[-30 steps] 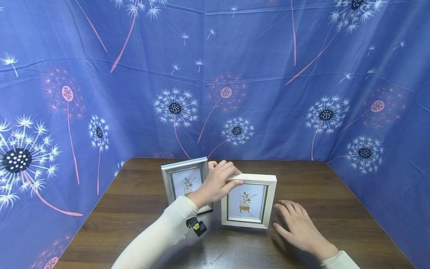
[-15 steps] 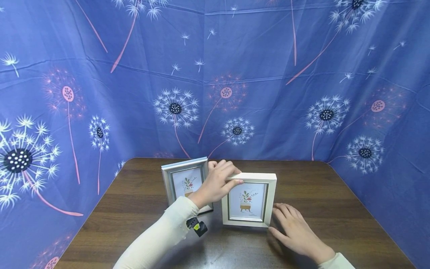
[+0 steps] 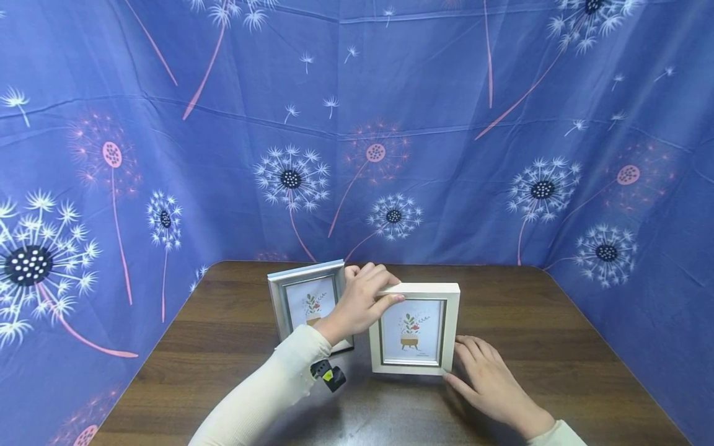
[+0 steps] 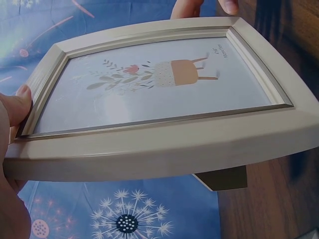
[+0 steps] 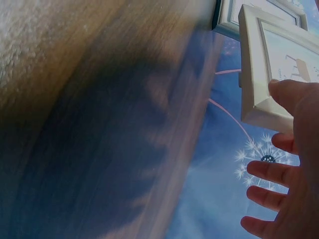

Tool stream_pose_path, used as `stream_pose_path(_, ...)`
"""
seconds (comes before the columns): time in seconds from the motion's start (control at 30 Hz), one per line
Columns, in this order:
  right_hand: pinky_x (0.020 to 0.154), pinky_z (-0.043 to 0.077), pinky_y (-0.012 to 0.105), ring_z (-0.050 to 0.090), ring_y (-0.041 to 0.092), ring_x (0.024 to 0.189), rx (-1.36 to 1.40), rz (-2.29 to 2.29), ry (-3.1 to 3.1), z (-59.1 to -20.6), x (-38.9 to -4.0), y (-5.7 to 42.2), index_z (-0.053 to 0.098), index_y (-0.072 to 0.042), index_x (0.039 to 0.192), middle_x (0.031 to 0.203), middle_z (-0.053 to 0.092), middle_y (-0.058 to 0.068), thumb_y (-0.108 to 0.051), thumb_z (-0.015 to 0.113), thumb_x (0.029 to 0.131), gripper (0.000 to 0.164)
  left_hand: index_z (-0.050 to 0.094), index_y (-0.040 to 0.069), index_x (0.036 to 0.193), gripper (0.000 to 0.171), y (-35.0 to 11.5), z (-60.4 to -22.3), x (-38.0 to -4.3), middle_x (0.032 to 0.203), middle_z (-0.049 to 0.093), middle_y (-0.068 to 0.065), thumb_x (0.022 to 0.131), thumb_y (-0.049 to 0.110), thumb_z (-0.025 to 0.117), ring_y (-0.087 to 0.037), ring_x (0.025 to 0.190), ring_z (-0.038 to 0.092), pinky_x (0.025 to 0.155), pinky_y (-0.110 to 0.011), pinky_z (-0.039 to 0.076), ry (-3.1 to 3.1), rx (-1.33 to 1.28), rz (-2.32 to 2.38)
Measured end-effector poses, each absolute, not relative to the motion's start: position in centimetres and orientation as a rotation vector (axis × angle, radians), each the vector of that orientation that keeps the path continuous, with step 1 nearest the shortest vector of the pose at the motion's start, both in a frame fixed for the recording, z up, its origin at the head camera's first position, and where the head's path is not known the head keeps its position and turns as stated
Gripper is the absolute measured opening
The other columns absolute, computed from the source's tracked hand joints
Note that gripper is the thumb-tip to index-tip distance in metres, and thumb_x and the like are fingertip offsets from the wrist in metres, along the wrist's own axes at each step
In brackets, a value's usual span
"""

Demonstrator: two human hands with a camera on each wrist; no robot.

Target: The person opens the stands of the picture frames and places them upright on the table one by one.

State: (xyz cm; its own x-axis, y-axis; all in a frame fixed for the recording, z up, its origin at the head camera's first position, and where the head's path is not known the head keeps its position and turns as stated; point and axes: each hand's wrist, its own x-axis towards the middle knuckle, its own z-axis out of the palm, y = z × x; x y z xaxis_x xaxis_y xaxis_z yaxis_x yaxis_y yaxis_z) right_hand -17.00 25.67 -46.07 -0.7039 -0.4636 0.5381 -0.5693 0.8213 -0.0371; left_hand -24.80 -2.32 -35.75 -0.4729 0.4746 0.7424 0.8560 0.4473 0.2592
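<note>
A cream photo frame stands nearly upright in the head view, its picture of a potted plant facing me. My left hand grips its top left corner, thumb in front and fingers behind. My right hand is at the lower right corner. Its thumb touches the front there, while the other fingers lie straight and spread beside the edge, as the right wrist view shows. Behind the cream frame, a dark stand leg pokes out in the left wrist view. Whether the bottom edge touches the table cannot be told.
A silver-grey photo frame with a similar picture stands to the left, partly hidden by my left hand and forearm. Both are on a brown wooden table. Blue dandelion-print cloth hangs at the back and sides.
My right hand has moved left until its thumb meets the cream frame's lower right corner. The cream frame has shifted slightly up and right. The silver-grey frame has not moved.
</note>
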Motion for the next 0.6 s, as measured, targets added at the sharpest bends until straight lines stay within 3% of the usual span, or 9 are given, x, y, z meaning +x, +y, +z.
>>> stream_pose_path(0.37, 0.082, 0.043, 0.054, 0.055, 0.037, 0.100, 0.789, 0.233, -2.400, -46.28, -17.40, 25.63, 0.056, 0.000, 0.105, 0.108, 0.058, 0.019, -0.047, 0.072, 0.083, 0.054, 0.063, 0.012, 0.100, 0.017, -2.11, -35.93, -24.81, 0.091, 0.060, 0.004, 0.091, 0.024, 0.071, -0.014, 0.083, 0.046, 0.088, -0.048, 0.025, -2.103, -1.084, -0.874)
stream_pose_path(0.6, 0.076, 0.044, 0.053, 0.055, 0.036, 0.093, 0.821, 0.202, -2.323, -46.41, -17.56, 25.56, 0.054, -0.001, 0.097, 0.102, 0.058, 0.018, -0.061, 0.045, 0.097, 0.061, 0.063, 0.012, 0.100, 0.017, -1.93, -36.01, -24.66, 0.091, 0.061, 0.004, 0.091, 0.024, 0.070, -0.014, 0.083, 0.048, 0.087, -0.047, 0.026, -2.110, -1.067, -0.887)
